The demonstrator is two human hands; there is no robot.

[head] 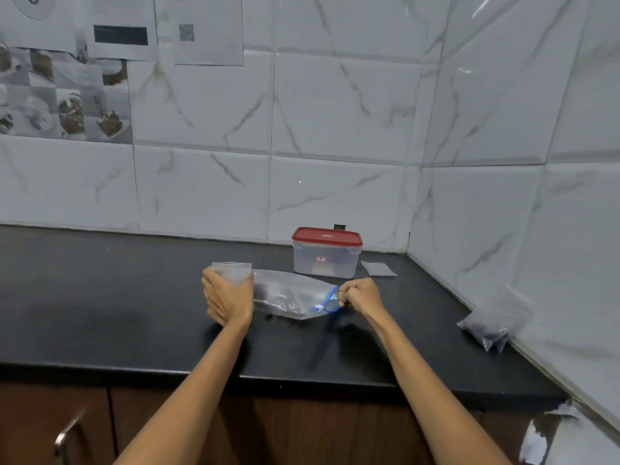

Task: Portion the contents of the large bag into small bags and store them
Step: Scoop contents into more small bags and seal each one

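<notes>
The large bag (pixel 288 295) lies sideways above the black desk (pixel 100 297), its dark contents hard to make out. The right hand (pixel 360 295) pinches its blue zipper end; the left hand (pixel 228 297) curls round a small bag (pixel 233 270), hiding its lower part. Behind stands a red-lidded container (pixel 327 252).

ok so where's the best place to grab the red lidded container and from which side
Probably from above, across the short width of the red-lidded container, fingers just under the lid's rim. It stands upright near the back wall, lid on, so the top is open to reach. The zip bag held in the left hand and right hand lies across its front, and a small flat bag lies at its right.
</notes>
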